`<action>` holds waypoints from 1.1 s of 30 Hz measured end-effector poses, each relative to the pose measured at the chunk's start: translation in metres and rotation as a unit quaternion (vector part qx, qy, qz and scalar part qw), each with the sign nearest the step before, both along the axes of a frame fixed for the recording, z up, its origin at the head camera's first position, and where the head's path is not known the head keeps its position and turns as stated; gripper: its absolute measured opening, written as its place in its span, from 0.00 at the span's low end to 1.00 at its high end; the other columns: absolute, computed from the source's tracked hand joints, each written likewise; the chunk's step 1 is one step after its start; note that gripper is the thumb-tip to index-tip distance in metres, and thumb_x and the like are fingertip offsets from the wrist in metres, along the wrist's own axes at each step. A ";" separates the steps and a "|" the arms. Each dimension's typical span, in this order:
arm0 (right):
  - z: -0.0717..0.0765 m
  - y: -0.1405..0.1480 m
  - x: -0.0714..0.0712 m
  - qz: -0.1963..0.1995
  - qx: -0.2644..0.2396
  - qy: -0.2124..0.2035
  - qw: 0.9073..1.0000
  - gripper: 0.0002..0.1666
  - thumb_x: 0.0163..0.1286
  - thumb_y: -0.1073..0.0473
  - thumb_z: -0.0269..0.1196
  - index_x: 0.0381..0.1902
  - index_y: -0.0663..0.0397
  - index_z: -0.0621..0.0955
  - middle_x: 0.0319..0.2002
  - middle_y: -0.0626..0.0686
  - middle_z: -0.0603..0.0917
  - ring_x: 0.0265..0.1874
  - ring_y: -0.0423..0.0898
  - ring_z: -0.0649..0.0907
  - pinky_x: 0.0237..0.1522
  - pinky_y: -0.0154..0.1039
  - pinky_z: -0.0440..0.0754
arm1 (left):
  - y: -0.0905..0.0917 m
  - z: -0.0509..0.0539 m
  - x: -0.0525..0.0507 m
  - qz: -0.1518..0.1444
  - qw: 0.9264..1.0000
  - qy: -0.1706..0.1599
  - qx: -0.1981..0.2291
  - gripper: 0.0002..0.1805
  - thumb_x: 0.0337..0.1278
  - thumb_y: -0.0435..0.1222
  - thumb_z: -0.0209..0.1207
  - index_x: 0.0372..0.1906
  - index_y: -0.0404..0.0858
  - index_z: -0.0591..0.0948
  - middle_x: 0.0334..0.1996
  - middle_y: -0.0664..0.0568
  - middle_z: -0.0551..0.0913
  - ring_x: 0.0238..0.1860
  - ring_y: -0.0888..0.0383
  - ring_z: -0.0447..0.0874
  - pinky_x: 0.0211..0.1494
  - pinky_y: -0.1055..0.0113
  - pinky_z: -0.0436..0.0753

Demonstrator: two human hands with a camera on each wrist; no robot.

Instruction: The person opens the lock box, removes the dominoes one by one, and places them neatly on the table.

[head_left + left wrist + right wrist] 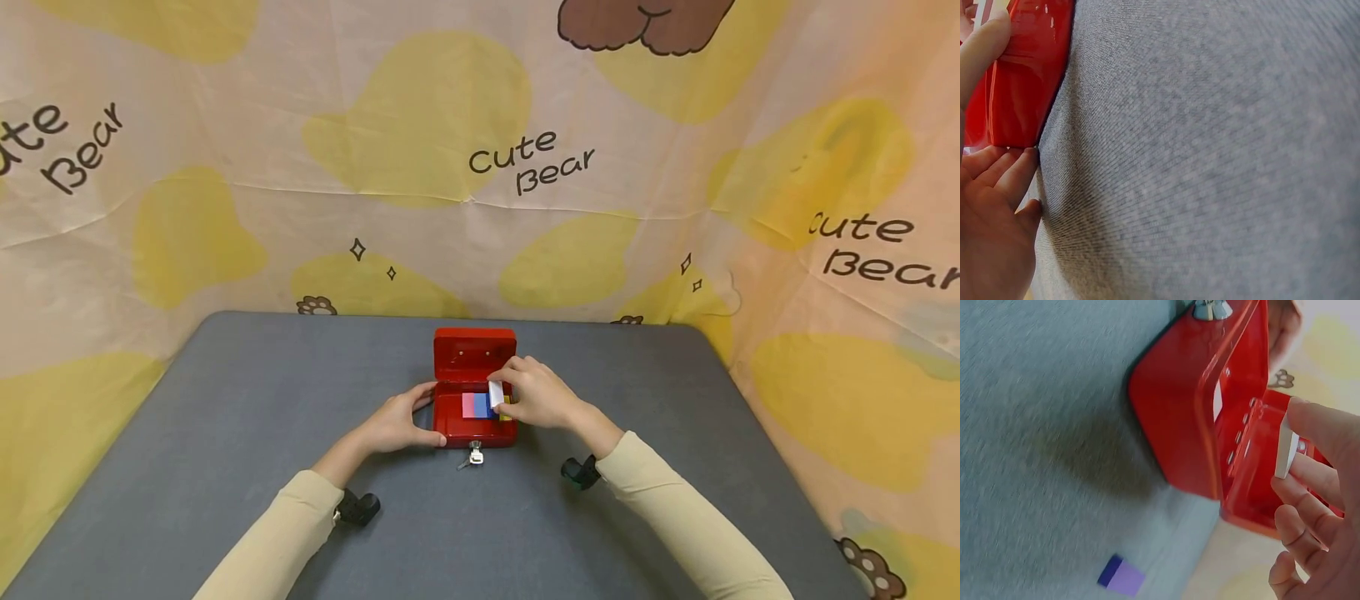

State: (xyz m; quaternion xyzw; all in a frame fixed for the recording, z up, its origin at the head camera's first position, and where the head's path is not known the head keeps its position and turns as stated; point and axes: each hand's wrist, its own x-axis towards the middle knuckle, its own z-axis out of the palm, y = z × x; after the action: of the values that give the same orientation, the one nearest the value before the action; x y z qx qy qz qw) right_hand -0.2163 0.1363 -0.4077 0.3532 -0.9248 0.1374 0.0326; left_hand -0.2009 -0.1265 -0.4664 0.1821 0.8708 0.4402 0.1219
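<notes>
An open red cash box (448,417) stands on the grey table, its lid (475,343) tilted back. My left hand (395,423) holds the box's left side, thumb at the front corner and fingers against the side wall. Over the box's right part, my right hand (542,395) pinches a thin white rectangular block (496,393) between thumb and fingers. The right wrist view shows the white block (1286,449) edge-on. Inside the box lie flat pieces in a row: pink (468,406), blue (481,406) and dark blue, with a yellow piece (507,409) partly hidden by the right hand.
Keys (476,456) hang from the lock at the box's front. A purple piece (1124,576) lies on the table beyond the box in the right wrist view. The grey table (315,367) meets a printed cloth backdrop (420,242) behind and at the sides.
</notes>
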 end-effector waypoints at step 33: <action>-0.014 0.071 -0.025 -0.061 -0.026 -0.016 0.998 0.24 0.54 0.55 0.69 0.49 0.57 0.81 0.44 0.54 0.79 0.39 0.50 0.75 0.39 0.43 0.75 | -0.001 -0.006 -0.003 -0.003 1.000 0.005 -0.006 0.51 0.34 0.48 0.72 0.66 0.36 0.61 0.64 0.44 0.68 0.62 0.51 0.69 0.65 0.53 0.65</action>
State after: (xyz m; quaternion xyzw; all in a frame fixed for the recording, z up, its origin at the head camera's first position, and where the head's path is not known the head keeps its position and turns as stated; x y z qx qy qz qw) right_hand -0.2413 0.2074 -0.4214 0.2930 -0.9412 0.1642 0.0354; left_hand -0.2042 -0.1278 -0.4722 0.1864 0.8731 0.4340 0.1205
